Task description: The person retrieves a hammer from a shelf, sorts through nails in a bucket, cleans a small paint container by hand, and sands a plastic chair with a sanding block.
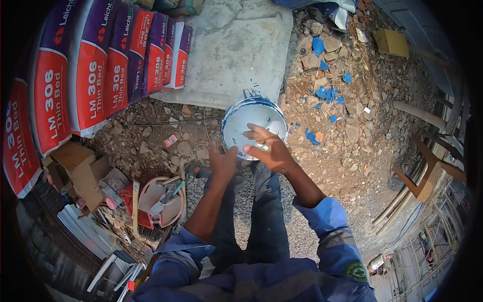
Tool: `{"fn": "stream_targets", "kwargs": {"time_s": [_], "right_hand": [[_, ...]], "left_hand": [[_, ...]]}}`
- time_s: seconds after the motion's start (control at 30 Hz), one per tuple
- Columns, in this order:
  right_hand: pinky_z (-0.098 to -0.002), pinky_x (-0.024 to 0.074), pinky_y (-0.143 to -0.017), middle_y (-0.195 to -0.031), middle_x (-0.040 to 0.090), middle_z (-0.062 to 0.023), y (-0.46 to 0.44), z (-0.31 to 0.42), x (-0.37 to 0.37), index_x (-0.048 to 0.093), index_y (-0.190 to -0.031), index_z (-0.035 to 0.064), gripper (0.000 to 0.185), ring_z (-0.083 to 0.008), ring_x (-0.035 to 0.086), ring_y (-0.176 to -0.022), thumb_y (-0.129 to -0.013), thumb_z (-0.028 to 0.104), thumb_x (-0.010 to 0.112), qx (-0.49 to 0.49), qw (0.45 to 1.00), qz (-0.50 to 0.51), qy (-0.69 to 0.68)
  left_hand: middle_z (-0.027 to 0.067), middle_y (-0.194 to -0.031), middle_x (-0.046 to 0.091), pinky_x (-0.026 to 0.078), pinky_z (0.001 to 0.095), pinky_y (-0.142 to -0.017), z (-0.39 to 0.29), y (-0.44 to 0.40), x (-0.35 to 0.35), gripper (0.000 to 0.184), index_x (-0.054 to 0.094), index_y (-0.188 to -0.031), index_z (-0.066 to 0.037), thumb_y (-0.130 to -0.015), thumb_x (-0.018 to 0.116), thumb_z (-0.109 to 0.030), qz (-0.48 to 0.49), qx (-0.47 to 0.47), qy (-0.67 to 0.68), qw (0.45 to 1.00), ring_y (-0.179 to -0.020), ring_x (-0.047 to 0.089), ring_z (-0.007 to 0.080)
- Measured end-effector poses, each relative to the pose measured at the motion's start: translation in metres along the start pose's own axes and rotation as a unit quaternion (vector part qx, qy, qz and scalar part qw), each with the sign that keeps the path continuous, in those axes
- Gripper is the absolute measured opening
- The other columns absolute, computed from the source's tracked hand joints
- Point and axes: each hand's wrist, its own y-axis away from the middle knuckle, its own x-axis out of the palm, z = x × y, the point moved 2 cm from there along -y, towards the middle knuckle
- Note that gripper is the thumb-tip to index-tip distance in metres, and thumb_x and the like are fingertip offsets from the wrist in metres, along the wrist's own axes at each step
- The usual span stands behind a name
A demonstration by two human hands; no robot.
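Just past my feet stands a round white bucket (251, 113) with blue-stained rim and a pale inside. My right hand (271, 151) is over its near right part, fingers spread and pointing left, with nothing seen in them. At the bucket's near left edge is my left hand (223, 160), somewhat blurred; whether its fingers hold anything is unclear. Dark specks show on the pale surface inside the bucket.
Red and purple bags (95, 83) line the left side. A concrete slab (236, 55) lies ahead. Blue scraps (328, 94) are scattered on rubble at right. A round tub (173, 214) with tools sits lower left, and wooden pieces (427, 173) lie at far right.
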Motion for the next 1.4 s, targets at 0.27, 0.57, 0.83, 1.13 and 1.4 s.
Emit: {"fn": "stream_targets", "kwargs": {"time_s": [0.27, 0.57, 0.83, 1.13, 1.4], "right_hand": [[-0.0342, 0.0459, -0.100, -0.132, 0.060, -0.0133, -0.044, 0.002, 0.015, 0.049, -0.137, -0.0042, 0.047, -0.0199, 0.058, -0.120, -0.096, 0.009, 0.068, -0.007, 0.960, -0.150, -0.237], [-0.0366, 0.0522, -0.083, -0.105, 0.073, -0.0147, -0.042, -0.026, -0.014, 0.063, -0.120, -0.0020, 0.035, -0.0237, 0.069, -0.096, -0.095, 0.021, 0.072, -0.235, 0.913, -0.333, 0.028], [-0.0364, 0.0469, -0.094, -0.115, 0.069, -0.0178, -0.031, -0.137, -0.039, 0.062, -0.122, -0.0058, 0.038, -0.0243, 0.063, -0.103, -0.101, 0.026, 0.062, 0.025, 0.935, -0.348, -0.058], [-0.0495, 0.0542, -0.095, -0.132, 0.064, -0.0156, 0.084, -0.031, -0.168, 0.051, -0.140, -0.0006, 0.057, -0.0284, 0.065, -0.115, -0.106, 0.045, 0.049, 0.016, 0.766, -0.474, -0.434], [-0.0446, 0.0565, -0.094, -0.126, 0.068, -0.0168, 0.092, 0.101, -0.112, 0.058, -0.136, -0.0005, 0.057, -0.0285, 0.069, -0.110, -0.103, 0.046, 0.055, 0.091, 0.898, -0.227, -0.365]], "left_hand": [[0.0165, -0.101, 0.063, 0.050, 0.0400, -0.079, -0.013, 0.042, 0.018, 0.056, 0.055, -0.112, 0.001, -0.080, 0.085, -0.034, 0.127, 0.147, -0.137, 0.971, -0.091, 0.064, 0.0278], [0.0044, -0.086, 0.058, 0.047, 0.0310, -0.070, 0.089, -0.010, -0.023, 0.041, 0.056, -0.103, -0.003, -0.089, 0.078, -0.034, 0.062, 0.020, -0.062, 0.996, -0.076, 0.057, 0.0130], [0.0054, -0.082, 0.061, 0.049, 0.0342, -0.070, 0.025, 0.019, -0.079, 0.042, 0.057, -0.100, -0.002, -0.088, 0.078, -0.036, 0.072, -0.072, 0.008, 0.995, -0.072, 0.060, 0.0149], [0.0137, -0.095, 0.065, 0.050, 0.0404, -0.080, -0.009, 0.062, -0.097, 0.056, 0.061, -0.105, 0.003, -0.081, 0.080, -0.044, 0.054, 0.006, -0.036, 0.998, -0.089, 0.064, 0.0255], [0.0207, -0.109, 0.068, 0.049, 0.0395, -0.089, -0.054, 0.090, -0.106, 0.081, 0.054, -0.129, 0.014, -0.085, 0.076, -0.051, 0.031, 0.060, 0.071, 0.995, -0.104, 0.065, 0.0284]]}}
